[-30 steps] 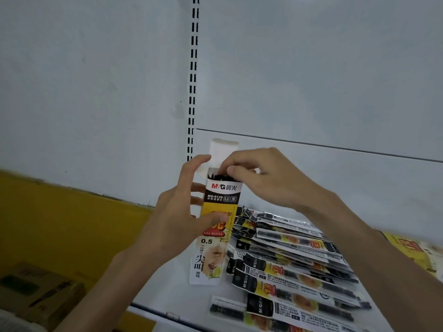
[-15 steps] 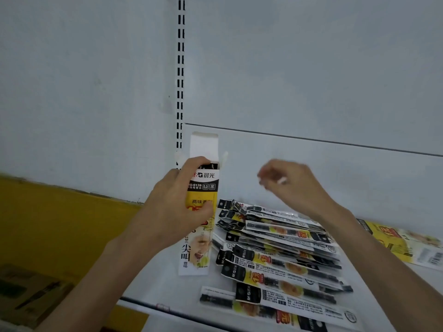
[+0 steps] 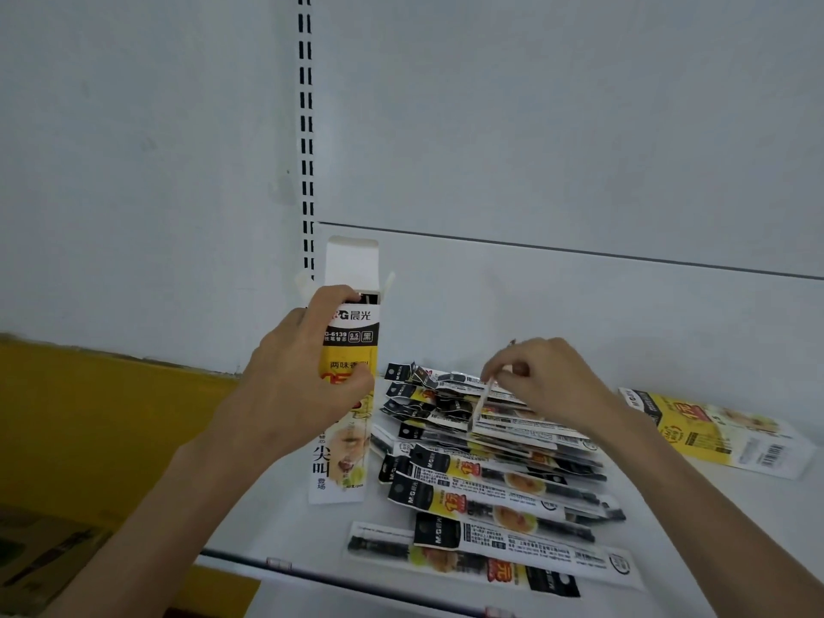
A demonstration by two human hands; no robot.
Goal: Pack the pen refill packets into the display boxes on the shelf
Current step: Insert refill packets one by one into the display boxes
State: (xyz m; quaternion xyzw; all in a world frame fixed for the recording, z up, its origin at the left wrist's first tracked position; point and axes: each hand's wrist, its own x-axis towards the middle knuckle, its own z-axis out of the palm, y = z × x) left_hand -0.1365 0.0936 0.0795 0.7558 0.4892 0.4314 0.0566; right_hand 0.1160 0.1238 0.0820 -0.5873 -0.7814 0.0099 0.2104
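Note:
My left hand (image 3: 296,385) grips a tall yellow, black and white display box (image 3: 345,421) that stands upright on the white shelf (image 3: 490,305), its top flap open. Black refill ends show inside its mouth. To the right lies a pile of several pen refill packets (image 3: 495,479), fanned out flat. My right hand (image 3: 541,379) hovers over the top of the pile and pinches the edge of one packet (image 3: 484,401), lifting it on its side.
A second display box (image 3: 713,432) lies flat at the right of the shelf. A slotted upright (image 3: 306,127) runs up the back wall. A yellow panel (image 3: 102,421) and a cardboard carton (image 3: 40,555) sit lower left. The shelf's front edge (image 3: 339,577) is near.
My right hand left the box's mouth, moved right and down to the pile, and took hold of a packet. The left hand kept its grip on the upright box.

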